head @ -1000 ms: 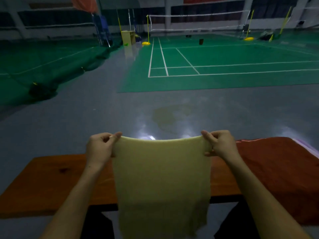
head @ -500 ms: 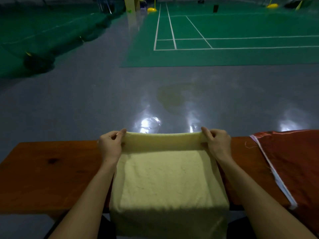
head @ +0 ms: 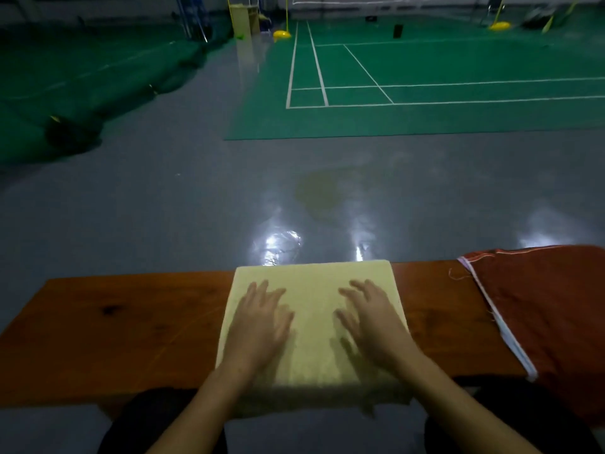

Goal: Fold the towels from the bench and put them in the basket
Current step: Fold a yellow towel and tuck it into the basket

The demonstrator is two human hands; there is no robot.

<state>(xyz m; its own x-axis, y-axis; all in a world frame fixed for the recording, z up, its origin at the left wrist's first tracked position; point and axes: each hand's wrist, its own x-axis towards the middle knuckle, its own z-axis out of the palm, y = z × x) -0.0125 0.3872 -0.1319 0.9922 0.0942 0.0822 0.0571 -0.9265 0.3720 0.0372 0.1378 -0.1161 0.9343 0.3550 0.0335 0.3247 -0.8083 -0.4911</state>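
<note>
Head view: both hands now flat on the yellow towel (head: 312, 309)
Left hand (head: 258, 326) and right hand (head: 370, 326) have let go of its far edge and press down, fingers spread, blurred. It lies across the bench (head: 114, 329), long axis seemingly toward the person, near end overhanging in shadow; red towel (head: 550, 316) cut off right

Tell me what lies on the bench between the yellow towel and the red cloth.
Only bare wood: in the head view the bench shows uncovered between the yellow towel and the red cloth.
</note>
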